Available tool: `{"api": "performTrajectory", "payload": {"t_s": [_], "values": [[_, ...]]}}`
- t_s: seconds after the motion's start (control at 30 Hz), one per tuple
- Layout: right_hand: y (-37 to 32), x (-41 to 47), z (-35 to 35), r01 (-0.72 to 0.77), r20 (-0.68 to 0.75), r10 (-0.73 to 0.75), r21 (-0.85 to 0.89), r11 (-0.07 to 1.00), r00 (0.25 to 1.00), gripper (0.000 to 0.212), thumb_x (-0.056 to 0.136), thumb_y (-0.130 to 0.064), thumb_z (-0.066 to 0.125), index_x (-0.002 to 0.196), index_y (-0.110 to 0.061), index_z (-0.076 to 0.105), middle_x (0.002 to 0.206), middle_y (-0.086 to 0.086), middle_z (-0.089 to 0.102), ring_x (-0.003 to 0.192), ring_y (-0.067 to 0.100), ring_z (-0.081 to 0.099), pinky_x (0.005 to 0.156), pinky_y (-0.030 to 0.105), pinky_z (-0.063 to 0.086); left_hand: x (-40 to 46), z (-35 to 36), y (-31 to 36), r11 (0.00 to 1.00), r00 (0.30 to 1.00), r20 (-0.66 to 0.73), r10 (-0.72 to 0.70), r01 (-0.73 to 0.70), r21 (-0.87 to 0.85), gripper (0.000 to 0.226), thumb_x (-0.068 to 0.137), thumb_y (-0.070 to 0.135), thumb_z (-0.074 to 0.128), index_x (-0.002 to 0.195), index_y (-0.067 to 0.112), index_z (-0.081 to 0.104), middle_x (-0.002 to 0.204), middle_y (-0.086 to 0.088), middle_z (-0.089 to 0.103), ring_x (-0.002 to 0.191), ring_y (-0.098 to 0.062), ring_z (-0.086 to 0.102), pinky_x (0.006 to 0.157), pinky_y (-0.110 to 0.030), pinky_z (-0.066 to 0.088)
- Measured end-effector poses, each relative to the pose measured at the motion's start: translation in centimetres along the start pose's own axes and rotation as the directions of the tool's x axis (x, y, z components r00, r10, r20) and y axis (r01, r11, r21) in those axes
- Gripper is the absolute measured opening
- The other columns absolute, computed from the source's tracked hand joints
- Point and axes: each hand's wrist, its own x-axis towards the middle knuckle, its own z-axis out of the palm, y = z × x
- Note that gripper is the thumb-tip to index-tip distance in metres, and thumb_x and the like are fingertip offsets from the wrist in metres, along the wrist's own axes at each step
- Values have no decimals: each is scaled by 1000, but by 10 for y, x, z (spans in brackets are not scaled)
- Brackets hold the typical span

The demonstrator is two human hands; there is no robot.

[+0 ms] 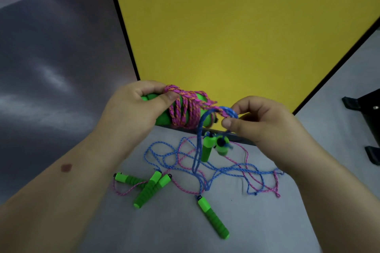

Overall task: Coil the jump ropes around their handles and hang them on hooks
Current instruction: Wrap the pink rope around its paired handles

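two hands [131, 107] [265, 121] on pink rope coil [185, 109]

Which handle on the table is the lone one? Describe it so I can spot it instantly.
Start at the grey table below the yellow panel. Near its front edge, right of the cluster of three green handles, lies the lone green handle. It touches no other handle, and a blue rope runs up from its top end.

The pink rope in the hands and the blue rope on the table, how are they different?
The pink rope is wound in tight turns around green handles gripped by the left hand; the blue rope sprawls in loose, tangled loops on the grey table. The pink rope is held up in the air; most of the blue rope lies flat, with one strand lifted by the right hand. Both are speckled cords.
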Motion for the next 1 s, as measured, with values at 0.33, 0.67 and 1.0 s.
{"api": "performTrajectory", "payload": {"t_s": [0.33,0.67,1.0], "values": [[-4,5,-4,-74,-215,188,447,891,958,24,103,-27,57,79,-24,60,58,-6,52,53,13,38,58,31,36,13,-22,-15,989,976,-218,0,32,146,12,85,44,76,75,38,75,81,12,75,79,-6,70,79,-31,57],[-16,-3,1,60,-162,-37,139,989,986,26,104,-32,51,98,-34,77,64,-18,51,65,4,47,71,31,39,6,-14,-6,945,994,-97,58,-23,325,21,94,32,70,75,39,71,76,22,70,78,8,64,63,-13,44],[-16,-7,25,143,232,-69,-321,936,970,23,101,-32,48,88,-32,66,90,-2,62,92,14,58,83,35,45,-12,15,11,862,983,79,168,-185,472,39,94,46,55,67,18,64,75,-6,56,74,-19,54,70,-31,41]]}}
